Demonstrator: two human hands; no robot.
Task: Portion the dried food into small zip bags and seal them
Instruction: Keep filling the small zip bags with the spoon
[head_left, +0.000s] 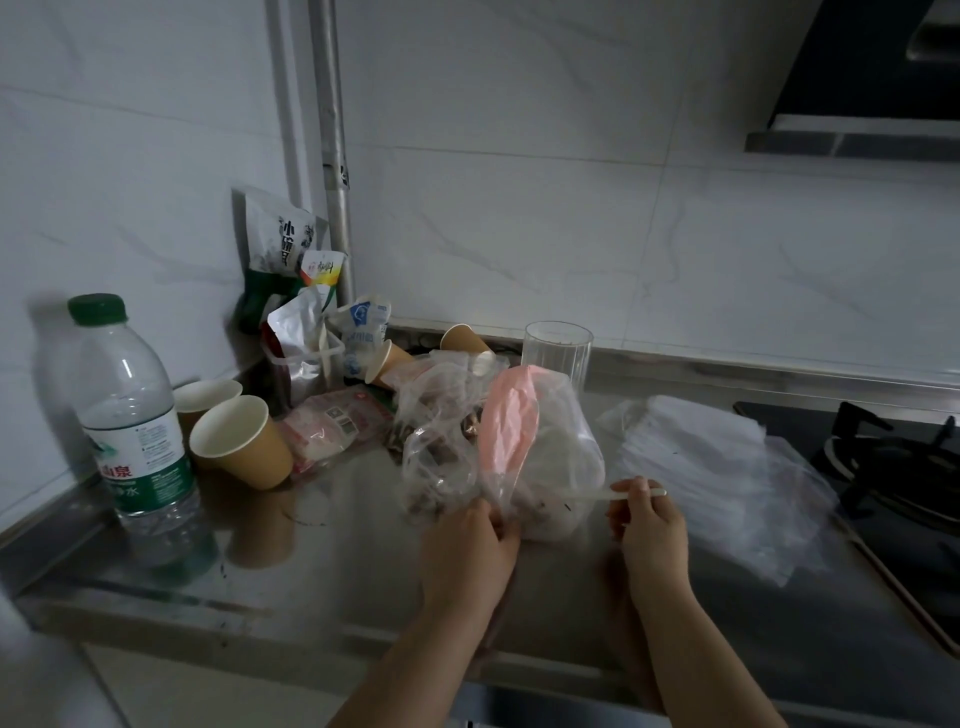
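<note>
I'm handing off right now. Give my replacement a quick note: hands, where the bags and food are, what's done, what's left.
Left hand: pinches the near left edge of the clear zip bag on the steel counter.
Right hand: pinches the bag's zip strip, pulled out to the right.
Dried food: dark pieces in the crumpled clear bag just left of it.
Spare zip bags: stacked to the right, beside the stove.
Done: no sealed portion is visible.
Left: fill, seal, repeat.

To your left on the steel counter (322, 561) you have a green-capped water bottle (136, 423) just beside two paper cups (240, 441). A clear glass (557, 353) stands near the tiled wall, and a gas hob (893, 467) sits at your right.
</note>
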